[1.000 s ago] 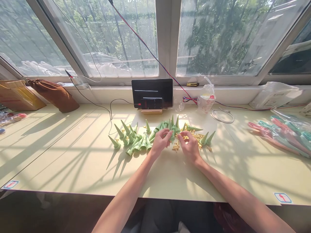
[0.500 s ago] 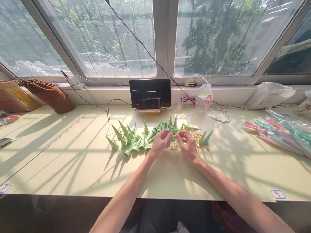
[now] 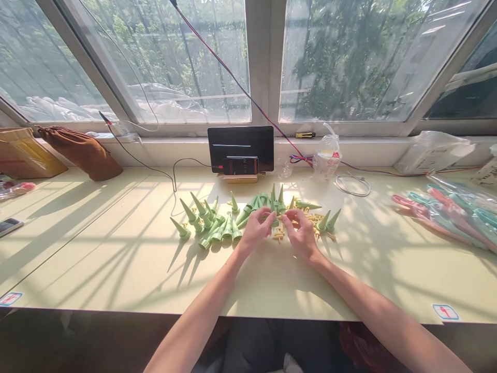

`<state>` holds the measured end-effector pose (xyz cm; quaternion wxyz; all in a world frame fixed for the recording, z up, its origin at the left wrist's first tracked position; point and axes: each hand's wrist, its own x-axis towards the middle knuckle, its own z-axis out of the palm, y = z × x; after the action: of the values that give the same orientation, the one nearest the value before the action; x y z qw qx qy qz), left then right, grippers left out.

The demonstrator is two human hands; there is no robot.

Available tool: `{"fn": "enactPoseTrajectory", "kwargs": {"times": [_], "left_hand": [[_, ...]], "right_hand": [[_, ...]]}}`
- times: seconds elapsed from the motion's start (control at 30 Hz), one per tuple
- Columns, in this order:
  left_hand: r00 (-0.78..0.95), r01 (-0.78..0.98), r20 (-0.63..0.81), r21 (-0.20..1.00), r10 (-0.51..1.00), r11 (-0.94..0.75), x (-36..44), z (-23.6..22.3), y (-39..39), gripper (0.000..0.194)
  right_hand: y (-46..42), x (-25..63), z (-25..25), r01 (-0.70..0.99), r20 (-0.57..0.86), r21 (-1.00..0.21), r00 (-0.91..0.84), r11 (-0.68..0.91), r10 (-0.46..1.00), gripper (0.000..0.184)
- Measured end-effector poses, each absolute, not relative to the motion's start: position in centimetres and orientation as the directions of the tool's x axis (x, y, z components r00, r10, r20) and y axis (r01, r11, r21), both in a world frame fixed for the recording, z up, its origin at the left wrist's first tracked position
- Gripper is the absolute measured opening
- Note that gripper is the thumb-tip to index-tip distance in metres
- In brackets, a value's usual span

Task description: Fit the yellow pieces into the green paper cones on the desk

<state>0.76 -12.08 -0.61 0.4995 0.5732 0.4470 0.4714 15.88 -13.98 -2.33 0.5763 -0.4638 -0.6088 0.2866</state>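
Several light green cone-shaped spikes (image 3: 212, 223) lie and stand in a cluster on the pale yellow table (image 3: 116, 259), with small yellow pieces (image 3: 310, 217) scattered among them. My left hand (image 3: 254, 230) is closed round a green cone (image 3: 274, 220), its fingers curled at the cone's base. My right hand (image 3: 301, 235) sits just to the right, fingertips pinched together next to that cone; what they pinch is too small to make out. Two more green cones (image 3: 328, 221) stand right of my right hand.
A dark tablet (image 3: 240, 147) with a phone (image 3: 239, 166) in front stands at the table's back. A brown pouch (image 3: 79, 150) and a cardboard box (image 3: 23, 153) are at the left. A plastic bag (image 3: 328, 155), a coiled cable (image 3: 352, 185) and bagged pink and teal items (image 3: 450, 212) lie at the right.
Both hands stay together over the cone pile, with only small finger movements. The camera has shifted slightly, so a phone-like object shows at the far left.
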Motion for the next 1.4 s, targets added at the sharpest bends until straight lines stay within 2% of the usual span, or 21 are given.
{"fn": "enactPoseTrajectory", "kwargs": {"times": [0.43, 0.77, 1.4], "left_hand": [[0.153, 0.074, 0.118, 0.989, 0.981, -0.13, 0.66, -1.04, -12.01, 0.039], [0.195, 0.044, 0.143, 0.987, 0.97, -0.154, 0.6, -0.46, -12.23, 0.031], [0.176, 0.022, 0.146, 0.988, 0.973, -0.152, 0.36, -0.63, -12.11, 0.034]], "right_hand": [[-14.08, 15.81, -2.26, 0.242, 0.41, -0.891, 0.07, 0.384, 0.909, 0.019], [-13.68, 15.91, -2.91, 0.244, 0.348, -0.914, 0.067, 0.323, 0.935, 0.023], [-13.63, 16.2, -2.42, 0.19, 0.296, -0.937, -0.015, 0.293, 0.955, 0.032]]}}
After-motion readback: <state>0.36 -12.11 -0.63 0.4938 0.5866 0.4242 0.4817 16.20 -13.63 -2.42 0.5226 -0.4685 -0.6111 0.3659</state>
